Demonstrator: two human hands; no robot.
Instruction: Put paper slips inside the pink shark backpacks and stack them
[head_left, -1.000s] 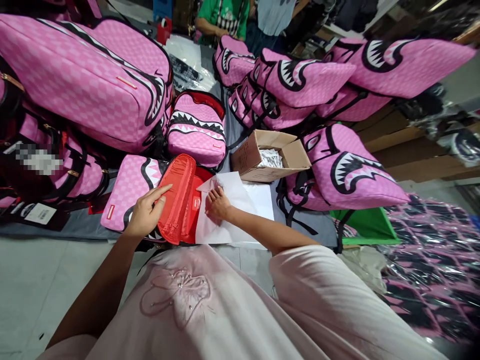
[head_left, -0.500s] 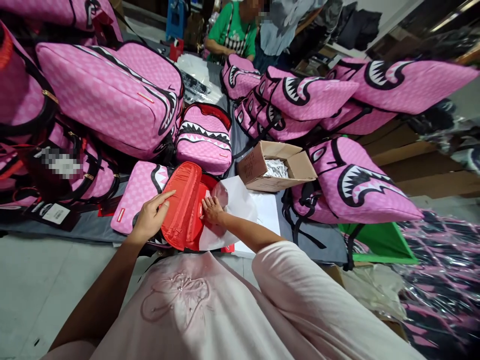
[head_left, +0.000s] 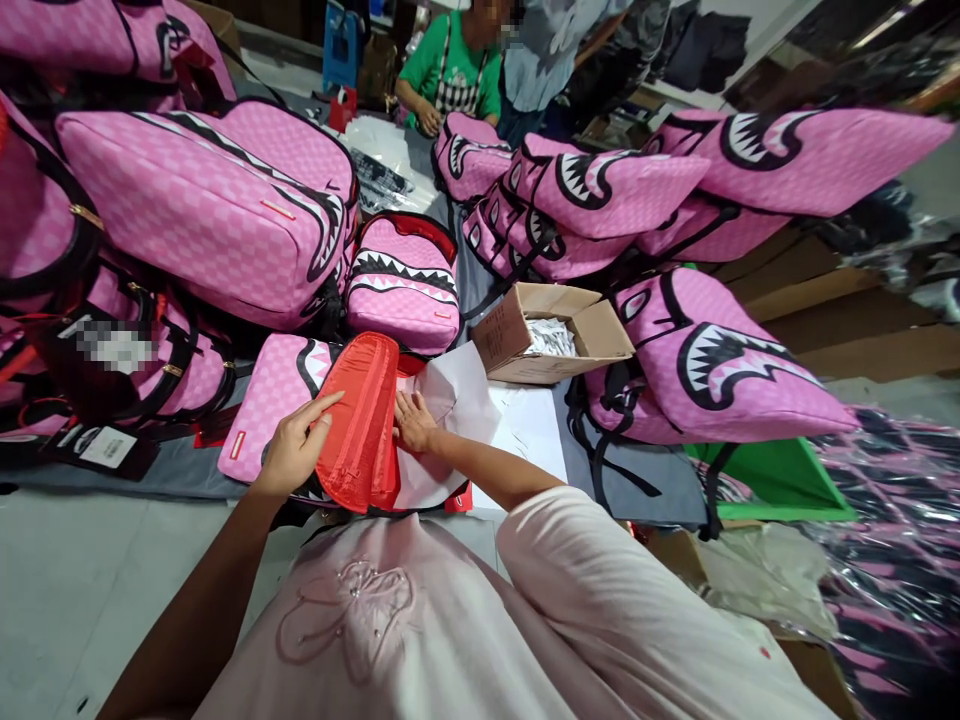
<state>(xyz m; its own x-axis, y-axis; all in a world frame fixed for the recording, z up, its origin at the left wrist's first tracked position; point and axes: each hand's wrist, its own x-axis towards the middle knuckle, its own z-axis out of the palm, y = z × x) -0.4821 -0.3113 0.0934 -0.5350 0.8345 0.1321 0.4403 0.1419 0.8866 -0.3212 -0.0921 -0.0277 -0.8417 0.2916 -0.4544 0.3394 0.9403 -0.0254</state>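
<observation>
A small pink checkered backpack (head_left: 259, 410) with a shark-mouth print lies unzipped, its red-lined flap (head_left: 358, 425) folded over to the left. My left hand (head_left: 295, 447) rests on that flap's lining, fingers stretched and thumb apart. Inside the bag's opening, a thin white sheet (head_left: 466, 385) covers most of the red lining. Pressed on this sheet is my right hand (head_left: 415, 422), its fingers spread and their tips close to the flap's inner edge. The bottom of the bag is hidden under the sheet.
An open cardboard box (head_left: 517, 325) of small white packets stands right of the bag, beside white paper (head_left: 529, 425). Pink backpacks (head_left: 187, 200) crowd the left; more (head_left: 739, 370) are stacked right, near a green bin (head_left: 806, 480). A person in green (head_left: 454, 75) stands across the table.
The white sheet has shifted left and now covers more of the red lining. My right hand has moved slightly left with it. My left hand stays on the flap.
</observation>
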